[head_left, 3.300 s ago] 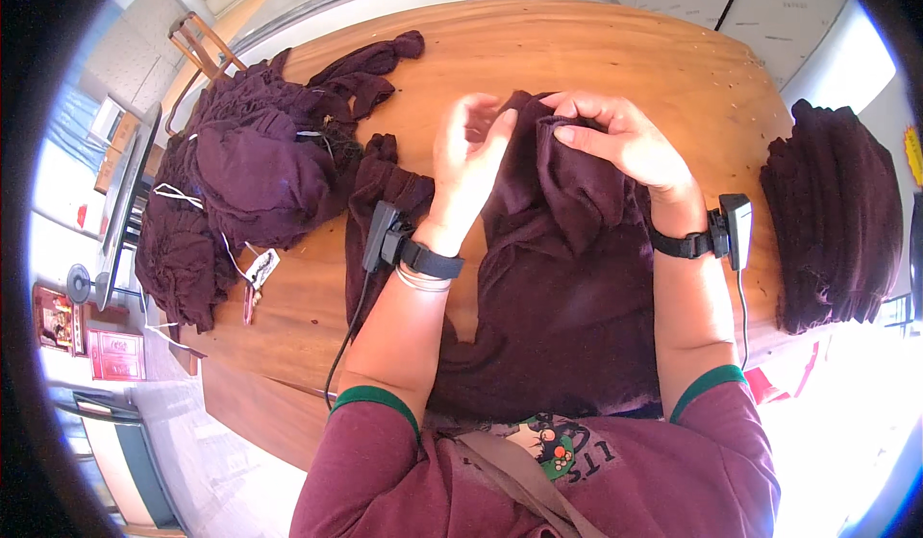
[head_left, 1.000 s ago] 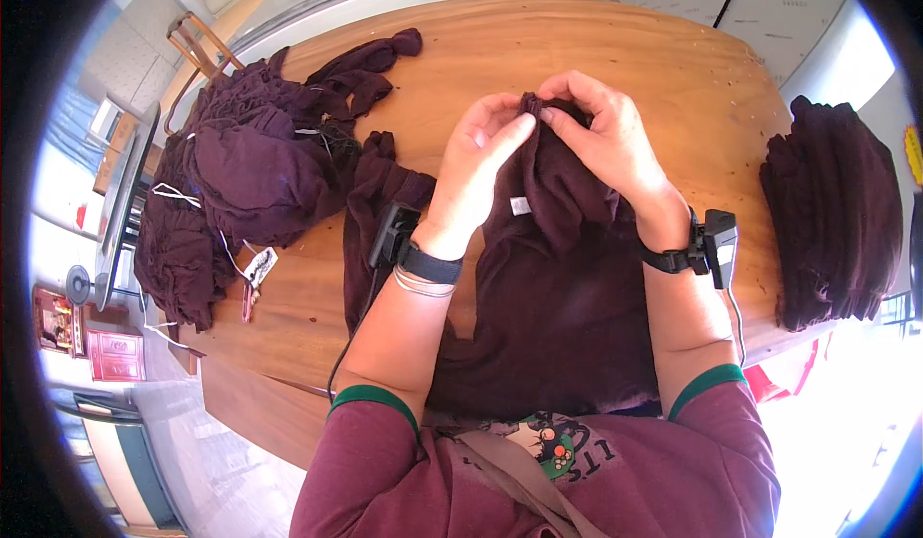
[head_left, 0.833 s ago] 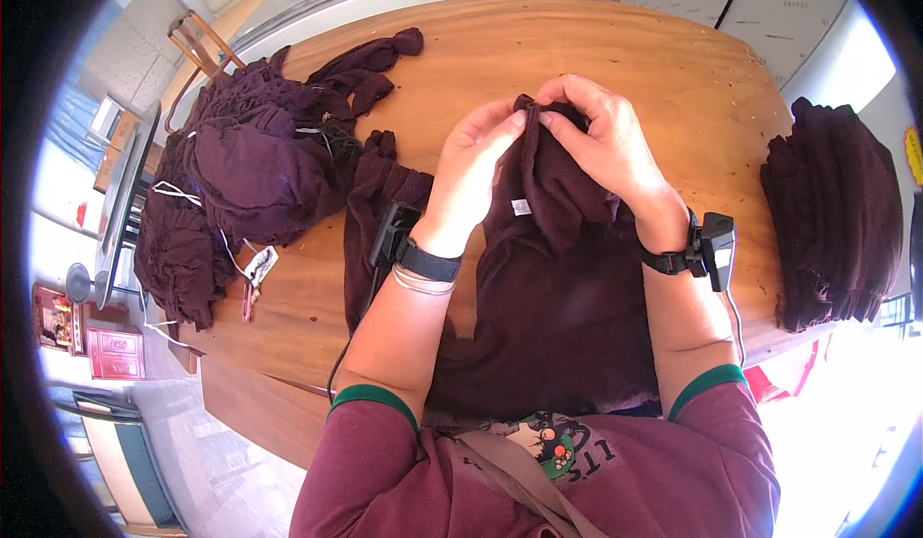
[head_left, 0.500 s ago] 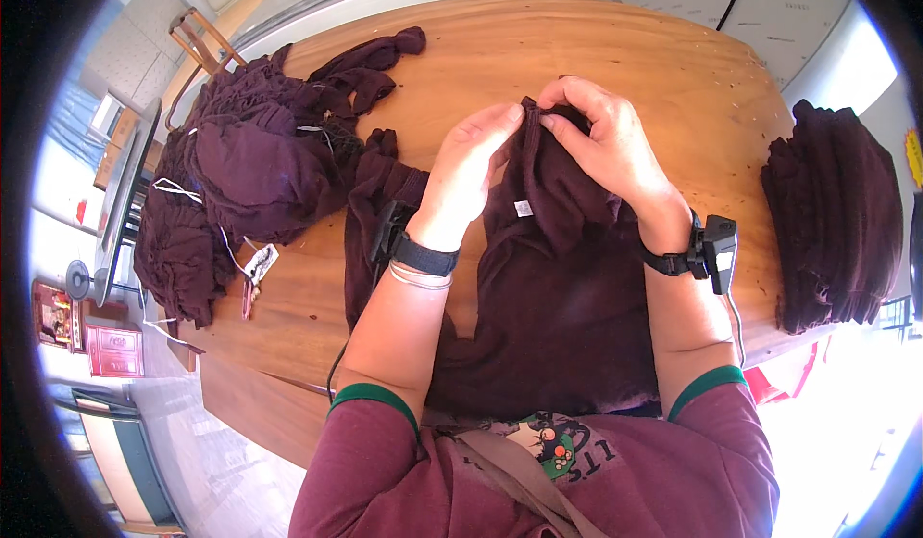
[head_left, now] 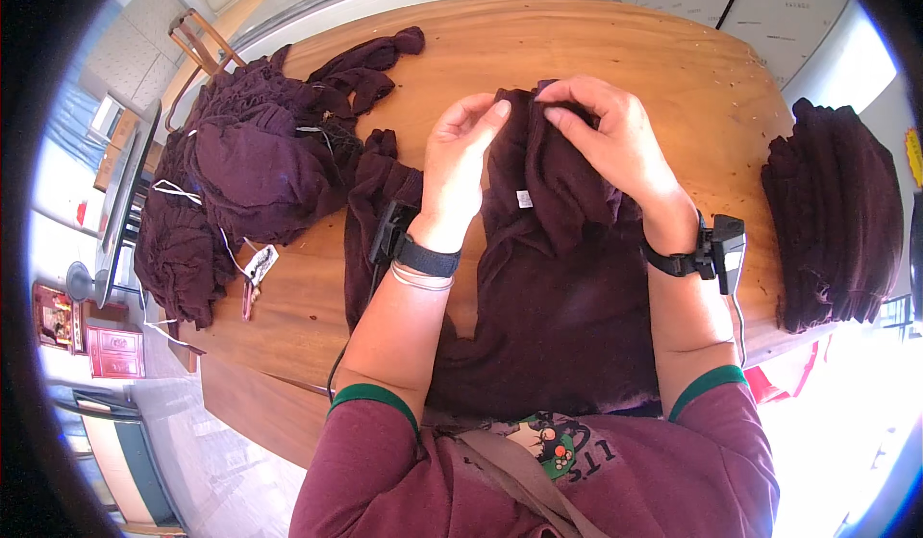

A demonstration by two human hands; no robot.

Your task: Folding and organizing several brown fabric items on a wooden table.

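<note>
A dark maroon knit sweater [head_left: 548, 336] is spread in front of me on the wooden table [head_left: 577, 38], with a small white label [head_left: 524, 199] showing on its upper part. Its far ribbed edge is pinched by my left hand [head_left: 460, 158], thumb against fingers. To the right, my right hand [head_left: 615, 139] has the same edge between thumb and curled fingers, which partly hide the cloth. One sleeve of the sweater lies left of my left wrist. Both wrists wear black straps with small devices.
A heaped pile of maroon knitwear [head_left: 260, 168] with white strings and a tag [head_left: 260, 264] covers the table's left side. A stack of folded maroon garments [head_left: 835, 216] stands at the right edge. Behind the pile is a wooden chair [head_left: 204, 43].
My hands have drawn slightly apart, my left hand shifting left. The pinched edge, earlier bunched together between them, is now opened wider.
</note>
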